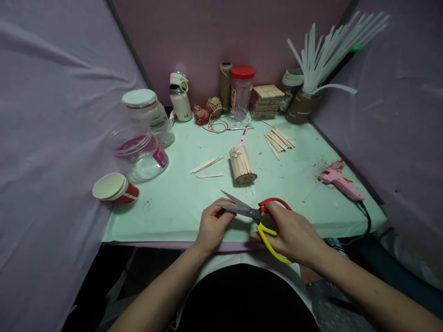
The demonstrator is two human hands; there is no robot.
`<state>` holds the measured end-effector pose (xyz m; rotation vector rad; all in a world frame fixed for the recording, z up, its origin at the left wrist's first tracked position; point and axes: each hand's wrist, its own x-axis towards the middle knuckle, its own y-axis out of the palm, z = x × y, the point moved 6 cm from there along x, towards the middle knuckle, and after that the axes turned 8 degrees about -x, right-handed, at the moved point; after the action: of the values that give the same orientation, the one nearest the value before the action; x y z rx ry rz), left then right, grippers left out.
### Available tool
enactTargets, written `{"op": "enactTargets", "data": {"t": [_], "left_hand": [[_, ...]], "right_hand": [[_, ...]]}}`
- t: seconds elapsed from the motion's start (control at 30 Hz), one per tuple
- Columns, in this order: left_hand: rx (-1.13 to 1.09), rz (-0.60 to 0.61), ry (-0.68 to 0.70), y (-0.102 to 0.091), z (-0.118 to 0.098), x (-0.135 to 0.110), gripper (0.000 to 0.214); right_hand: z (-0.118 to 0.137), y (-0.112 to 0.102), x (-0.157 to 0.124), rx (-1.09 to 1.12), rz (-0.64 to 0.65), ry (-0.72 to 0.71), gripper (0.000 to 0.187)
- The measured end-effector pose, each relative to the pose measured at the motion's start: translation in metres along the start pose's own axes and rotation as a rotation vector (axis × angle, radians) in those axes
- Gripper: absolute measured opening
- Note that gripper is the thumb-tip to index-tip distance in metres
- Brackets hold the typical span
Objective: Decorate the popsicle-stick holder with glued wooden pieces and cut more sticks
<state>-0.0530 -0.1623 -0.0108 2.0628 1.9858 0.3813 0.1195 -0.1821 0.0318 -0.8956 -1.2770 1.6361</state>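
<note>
My right hand (pixel 294 233) grips a pair of scissors (pixel 258 213) with one red and one yellow handle, the blades slightly apart and pointing left. My left hand (pixel 212 226) is pinched at the blades, holding a small wooden stick piece that is mostly hidden by the fingers. Both hands hover at the near edge of the pale green table (pixel 173 207). A little farther back lies a small cylinder made of glued popsicle sticks (pixel 242 165).
Loose sticks (pixel 206 164) and a stick pile (pixel 279 139) lie mid-table. A pink glue gun (pixel 341 182) rests at right. A red paper cup (pixel 116 188) and clear jars (pixel 141 154) stand at left. Twine, bottle, stick stacks and a holder of glue rods (pixel 308 99) line the back.
</note>
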Motion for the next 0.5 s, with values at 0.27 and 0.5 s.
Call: {"op": "enactTargets", "data": {"t": [0.27, 0.5], "left_hand": [[-0.031, 0.027, -0.006, 0.001, 0.001, -0.001, 0.008], [-0.084, 0.048, -0.002, -0.002, 0.011, 0.001, 0.010]], "right_hand": [[0.000, 0.001, -0.001, -0.028, 0.017, 0.009, 0.026], [0.000, 0.000, -0.002, -0.050, 0.016, -0.002, 0.029]]}}
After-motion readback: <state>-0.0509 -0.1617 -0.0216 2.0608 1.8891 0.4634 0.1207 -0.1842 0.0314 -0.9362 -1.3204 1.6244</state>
